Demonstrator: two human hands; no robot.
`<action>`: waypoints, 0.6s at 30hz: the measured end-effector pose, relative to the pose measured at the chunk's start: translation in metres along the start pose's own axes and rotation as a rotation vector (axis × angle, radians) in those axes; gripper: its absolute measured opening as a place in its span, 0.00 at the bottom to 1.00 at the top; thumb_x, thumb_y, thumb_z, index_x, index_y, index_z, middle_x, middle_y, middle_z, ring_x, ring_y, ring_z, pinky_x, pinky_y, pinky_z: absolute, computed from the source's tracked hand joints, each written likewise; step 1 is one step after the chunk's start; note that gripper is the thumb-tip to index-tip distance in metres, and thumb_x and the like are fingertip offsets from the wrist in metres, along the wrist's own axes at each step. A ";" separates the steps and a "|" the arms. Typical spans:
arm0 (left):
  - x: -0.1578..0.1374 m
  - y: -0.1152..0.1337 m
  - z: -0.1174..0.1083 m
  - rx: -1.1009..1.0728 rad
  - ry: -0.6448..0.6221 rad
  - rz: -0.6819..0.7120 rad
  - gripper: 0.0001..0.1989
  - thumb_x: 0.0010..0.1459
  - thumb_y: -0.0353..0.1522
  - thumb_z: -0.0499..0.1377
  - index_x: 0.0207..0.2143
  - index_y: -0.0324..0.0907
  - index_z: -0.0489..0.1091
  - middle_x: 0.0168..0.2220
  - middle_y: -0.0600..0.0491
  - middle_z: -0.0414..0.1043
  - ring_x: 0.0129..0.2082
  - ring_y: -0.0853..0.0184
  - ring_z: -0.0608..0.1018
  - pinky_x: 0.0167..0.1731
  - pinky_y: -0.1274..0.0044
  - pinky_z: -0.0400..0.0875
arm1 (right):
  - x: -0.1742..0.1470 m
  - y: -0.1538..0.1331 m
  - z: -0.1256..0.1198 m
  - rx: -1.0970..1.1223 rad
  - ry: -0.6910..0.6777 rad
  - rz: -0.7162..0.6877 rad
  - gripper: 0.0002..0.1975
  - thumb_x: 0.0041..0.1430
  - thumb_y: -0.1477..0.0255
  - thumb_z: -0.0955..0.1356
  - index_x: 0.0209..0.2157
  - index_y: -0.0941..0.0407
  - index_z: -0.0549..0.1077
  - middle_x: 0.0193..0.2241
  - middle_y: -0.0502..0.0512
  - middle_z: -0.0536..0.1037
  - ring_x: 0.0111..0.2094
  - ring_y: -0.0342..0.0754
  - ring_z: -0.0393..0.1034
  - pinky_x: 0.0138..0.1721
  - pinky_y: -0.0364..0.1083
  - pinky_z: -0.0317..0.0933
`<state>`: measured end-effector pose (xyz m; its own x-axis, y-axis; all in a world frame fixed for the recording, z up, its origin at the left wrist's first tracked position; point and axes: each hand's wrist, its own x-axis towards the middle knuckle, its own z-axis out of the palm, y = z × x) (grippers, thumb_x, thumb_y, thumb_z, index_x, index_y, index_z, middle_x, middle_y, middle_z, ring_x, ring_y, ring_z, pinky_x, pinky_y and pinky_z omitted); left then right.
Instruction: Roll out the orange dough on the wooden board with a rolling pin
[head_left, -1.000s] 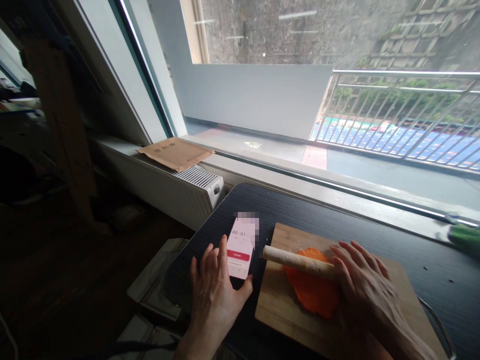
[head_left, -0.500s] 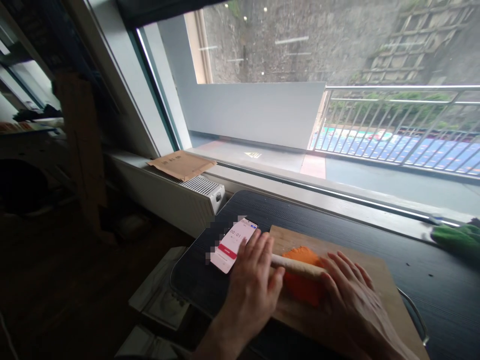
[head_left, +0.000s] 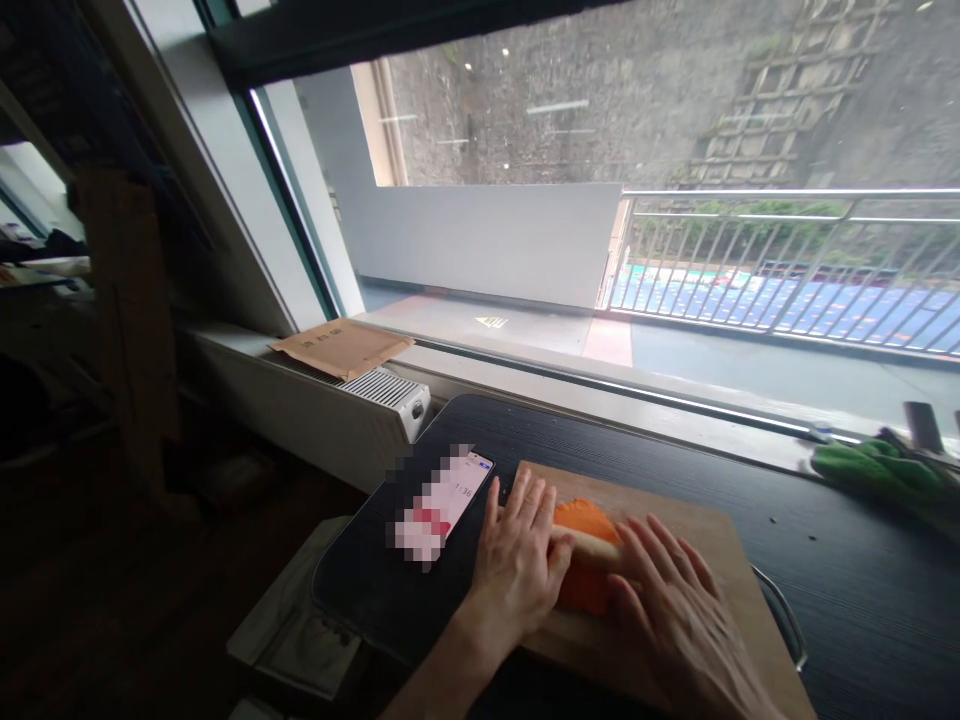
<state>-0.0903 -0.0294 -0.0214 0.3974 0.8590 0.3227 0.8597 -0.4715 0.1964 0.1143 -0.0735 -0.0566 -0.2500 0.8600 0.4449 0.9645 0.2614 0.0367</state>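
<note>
A pale wooden rolling pin [head_left: 586,546] lies across a flat sheet of orange dough-like material [head_left: 583,514], which shows on both sides of it. My left hand [head_left: 516,560] rests on the pin's left end, fingers stretched forward and thumb out to the side. On the right end lies my right hand [head_left: 671,595], palm down with its fingers extended. Both hands are open and press from above; they hide the pin's ends and part of the orange sheet. Underneath is a wooden board [head_left: 705,525]. Left of my left hand, a phone [head_left: 463,488] shows a timer-like screen, partly pixelated.
The board lies on a dark table [head_left: 840,580], with a metal handle [head_left: 787,620] at the board's right. A green cloth [head_left: 862,462] lies near the window sill. Beyond the table's left edge, a brown envelope [head_left: 341,347] rests on a radiator [head_left: 390,390].
The view has shifted, so the table sits lower and further left. My left hand now lies clear of the phone, its fingers spread wider. Both hands stay on the rolling pin.
</note>
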 end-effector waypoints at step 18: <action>0.033 -0.006 0.009 -0.028 -0.041 -0.004 0.28 0.67 0.44 0.42 0.61 0.37 0.60 0.64 0.45 0.59 0.67 0.56 0.53 0.64 0.52 0.41 | 0.003 -0.002 -0.002 -0.028 -0.013 0.058 0.25 0.68 0.62 0.55 0.58 0.59 0.66 0.58 0.60 0.69 0.61 0.56 0.58 0.59 0.56 0.51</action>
<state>-0.0800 0.0036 -0.0202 0.4075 0.8679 0.2839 0.8521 -0.4732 0.2237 0.1112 -0.0719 -0.0537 -0.1946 0.8788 0.4357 0.9794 0.1987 0.0365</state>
